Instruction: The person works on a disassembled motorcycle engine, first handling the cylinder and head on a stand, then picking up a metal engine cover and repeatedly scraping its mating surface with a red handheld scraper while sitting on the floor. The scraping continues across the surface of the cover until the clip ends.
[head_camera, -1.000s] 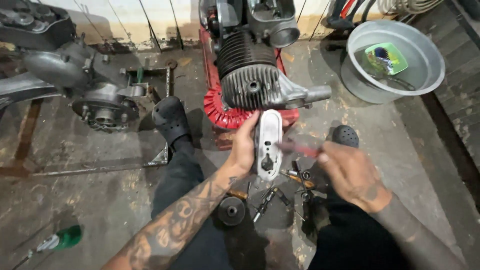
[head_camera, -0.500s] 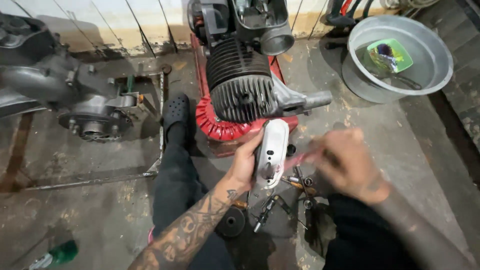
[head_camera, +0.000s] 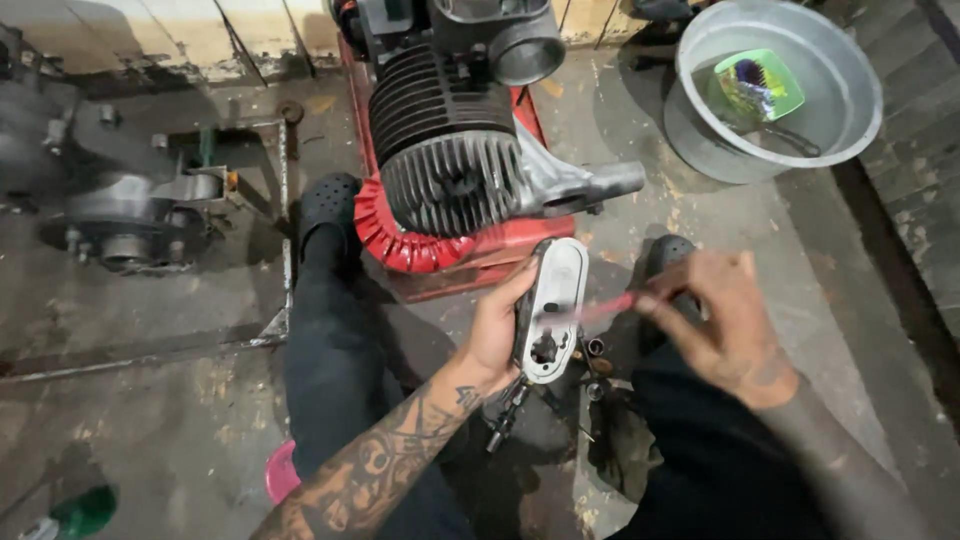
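Head view: the left hand (head_camera: 497, 330) is closed around a pale metal cover plate (head_camera: 552, 305), held upright just in front of the finned engine (head_camera: 450, 165). The right hand (head_camera: 720, 315) pinches a blurred red tool (head_camera: 600, 310), tip at the plate. Working well likely means steadying the plate and using short strokes.

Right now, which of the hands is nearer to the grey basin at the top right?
Right. The right hand holds a blurred red tool just below and left of the grey basin; the left hand grips a pale metal cover farther left.
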